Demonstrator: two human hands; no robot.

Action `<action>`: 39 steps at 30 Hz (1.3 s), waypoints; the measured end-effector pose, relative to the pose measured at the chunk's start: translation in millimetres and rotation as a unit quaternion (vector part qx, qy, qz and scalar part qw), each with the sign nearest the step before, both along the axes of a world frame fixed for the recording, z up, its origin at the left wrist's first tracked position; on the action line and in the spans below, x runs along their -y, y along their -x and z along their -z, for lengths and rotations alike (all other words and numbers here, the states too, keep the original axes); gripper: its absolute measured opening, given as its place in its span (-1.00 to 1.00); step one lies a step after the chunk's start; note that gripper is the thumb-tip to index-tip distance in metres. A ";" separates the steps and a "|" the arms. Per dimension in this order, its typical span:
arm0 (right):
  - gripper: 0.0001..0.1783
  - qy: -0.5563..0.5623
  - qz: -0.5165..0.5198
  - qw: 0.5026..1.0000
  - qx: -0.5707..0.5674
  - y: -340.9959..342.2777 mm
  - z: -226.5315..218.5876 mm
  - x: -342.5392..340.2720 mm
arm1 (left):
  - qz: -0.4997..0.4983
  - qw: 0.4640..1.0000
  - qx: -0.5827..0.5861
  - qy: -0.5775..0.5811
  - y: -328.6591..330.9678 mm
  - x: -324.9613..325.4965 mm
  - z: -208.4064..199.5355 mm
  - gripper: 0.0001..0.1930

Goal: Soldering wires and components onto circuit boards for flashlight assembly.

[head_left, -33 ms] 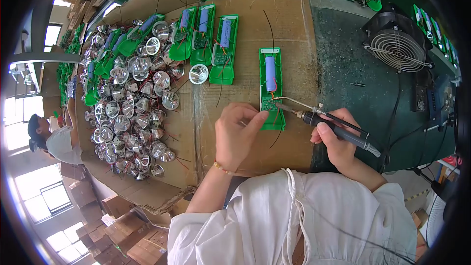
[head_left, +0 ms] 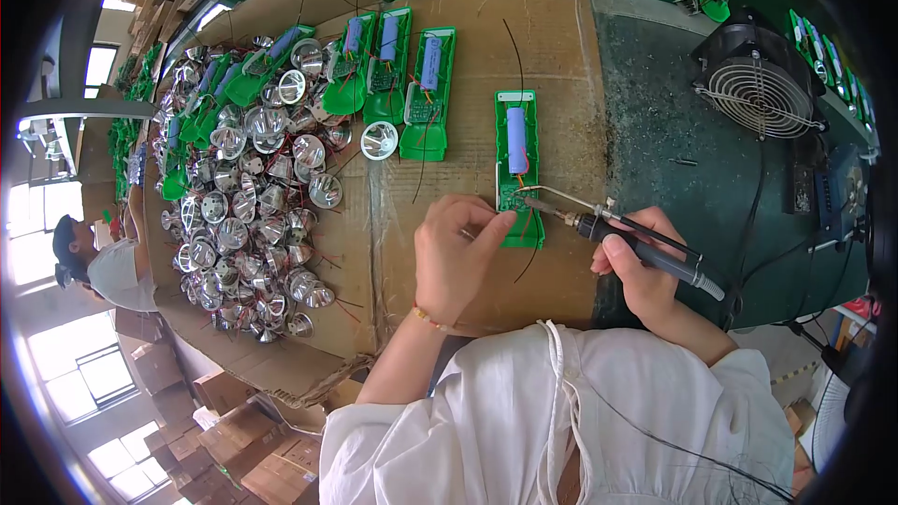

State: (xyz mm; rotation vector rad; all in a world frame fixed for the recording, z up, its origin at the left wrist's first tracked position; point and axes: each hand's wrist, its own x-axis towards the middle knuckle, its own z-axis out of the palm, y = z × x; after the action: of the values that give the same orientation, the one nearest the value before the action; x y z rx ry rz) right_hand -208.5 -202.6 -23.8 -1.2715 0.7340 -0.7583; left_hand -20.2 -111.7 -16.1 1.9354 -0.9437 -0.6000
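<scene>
nothing shifted against the earlier frame — same hands, same board, same iron angle.

left hand (head_left: 458, 252): fingers curled narrow, pinching down on the near end of the green housing half (head_left: 517, 166), apparently to steady it and a thin wire; whether a wire is gripped not clear.
right hand (head_left: 645, 266): closed around the soldering iron (head_left: 636, 236), pen-style, tip laid on the circuit board below the blue cylindrical cell (head_left: 516, 140) — low angle likely for reaching the pad.
housing flat on the cardboard sheet (head_left: 552, 47), centre of the bench, apart from the rest.
row of matching green housings (head_left: 412, 75) far left, beside a heap of silver reflector cups (head_left: 253, 215).
round wire-guarded fan (head_left: 753, 93) far right.
solder joint too small to judge; lower housing hidden under left fingers; far housings cut off at the rim.
</scene>
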 end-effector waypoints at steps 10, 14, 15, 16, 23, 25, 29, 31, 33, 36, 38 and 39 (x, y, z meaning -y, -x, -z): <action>-0.84 0.007 -0.015 1.000 -0.009 -2.7 5.5 -1.3 | 0.002 0.998 0.057 -0.024 0.2 3.4 3.9 -0.84; -0.84 -0.043 -0.002 0.999 -0.018 -3.0 5.0 -2.2 | 0.001 0.998 0.055 -0.020 1.4 4.0 4.2 -0.84; -0.84 -0.064 0.005 0.998 -0.026 -3.6 4.0 -2.2 | -0.002 0.998 0.058 -0.020 1.3 4.3 4.4 -0.84; -0.84 -0.063 0.006 0.998 -0.025 -3.1 4.4 -2.7 | -0.001 0.998 0.058 -0.019 0.8 4.4 4.6 -0.84; -0.82 -0.055 0.036 0.997 0.034 7.8 5.0 -3.3 | -0.002 0.998 0.051 -0.031 1.0 5.1 1.9 -0.83; -0.82 -0.046 0.020 0.999 0.020 8.6 5.2 -3.0 | -0.002 0.998 0.055 -0.037 -0.6 4.6 3.3 -0.83; -0.81 -0.040 0.037 0.998 0.035 14.2 8.8 1.8 | 0.002 0.997 0.067 -0.040 -0.5 5.3 2.1 -0.83; -0.81 -0.019 0.084 0.996 0.017 18.6 8.5 5.7 | 0.010 0.996 0.068 -0.056 0.9 6.3 -5.7 -0.83; -0.81 -0.007 0.099 0.995 0.008 29.3 8.2 10.1 | -0.015 0.999 -0.016 -0.026 4.8 4.3 -23.9 -0.80; -0.81 0.003 0.111 0.994 -0.013 41.4 9.3 17.7 | 0.047 0.986 0.089 -0.136 -4.9 -6.2 -25.9 -0.78; -0.82 -0.003 0.120 0.993 0.001 47.3 17.1 25.4 | 0.118 0.963 0.159 -0.181 -7.8 15.4 -18.1 -0.83; -0.82 -0.017 0.127 0.992 0.006 49.2 20.0 28.5 | 0.120 0.970 0.137 -0.159 -8.5 32.7 -18.2 -0.83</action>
State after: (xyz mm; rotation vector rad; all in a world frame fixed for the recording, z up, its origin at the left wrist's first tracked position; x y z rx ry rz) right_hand -257.7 -231.1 -43.9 -1.1535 0.9071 -0.9540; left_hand -11.7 -144.5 2.1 2.2484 -1.3368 -0.6644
